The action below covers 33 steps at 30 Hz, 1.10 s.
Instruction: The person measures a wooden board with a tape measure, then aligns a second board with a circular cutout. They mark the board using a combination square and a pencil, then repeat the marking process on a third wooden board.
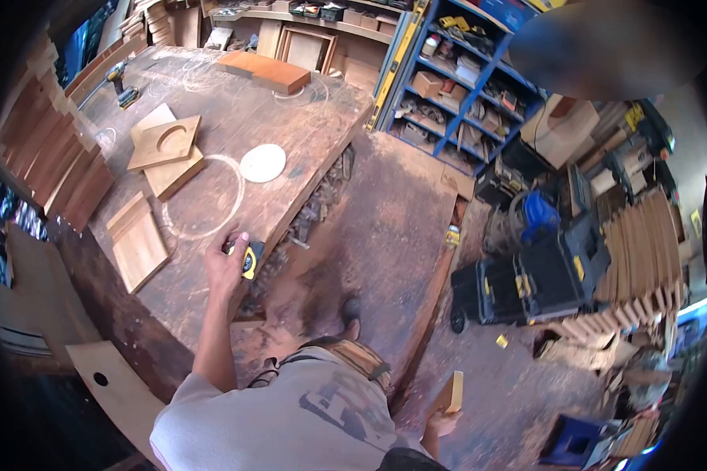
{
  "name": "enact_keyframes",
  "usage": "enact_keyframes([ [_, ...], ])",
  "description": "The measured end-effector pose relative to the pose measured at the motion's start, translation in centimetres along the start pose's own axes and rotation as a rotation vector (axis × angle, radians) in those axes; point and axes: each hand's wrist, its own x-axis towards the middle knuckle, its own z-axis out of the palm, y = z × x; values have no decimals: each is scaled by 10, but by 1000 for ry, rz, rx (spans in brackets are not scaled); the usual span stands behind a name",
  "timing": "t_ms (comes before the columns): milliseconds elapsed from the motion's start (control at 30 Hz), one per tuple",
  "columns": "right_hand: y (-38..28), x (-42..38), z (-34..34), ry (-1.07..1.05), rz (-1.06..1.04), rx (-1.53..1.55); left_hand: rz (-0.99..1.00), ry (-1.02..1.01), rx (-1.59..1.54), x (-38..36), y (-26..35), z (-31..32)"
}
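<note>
The left arm point(214, 345) is being held out ahead of the body, nearly straight, with the forearm being angled toward the right edge of the workbench point(228, 118). A black-and-yellow tape measure point(249, 261) is being gripped in the left hand point(225, 265) at that edge, toward the near end. The thumb is being pressed against its top and the fingers are being clamped round it, though some fingertips are being hidden; whether its weight is being borne by the workbench cannot be told.

The right arm point(431, 444) is being held low beside the body, its upper part being hidden by the shirt point(267, 416). A wooden block point(452, 392) is being held upright above the floor point(495, 377), well apart from the workbench, with the fingers of the right hand point(445, 422) being closed round its lower end.

On the workbench, a white disc point(263, 163) is being supported near the right edge, just beyond a chalk circle point(238, 196). A board with a round hollow point(153, 153) is being propped on other boards closer to the left edge.
</note>
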Motion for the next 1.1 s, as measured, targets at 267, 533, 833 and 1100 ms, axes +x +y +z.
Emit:
enact_keyframes([
  [267,-202,145,54,76,-380,145,-253,-303,-761,104,73,203],
  [533,-376,222,121,52,-498,77,-370,-245,-1139,225,123,326],
  [833,-650,400,167,-31,-765,-40,-209,84,-1389,406,86,432],
  [1100,-986,497,156,-182,-1337,90,-176,469,-1253,498,81,437],
])
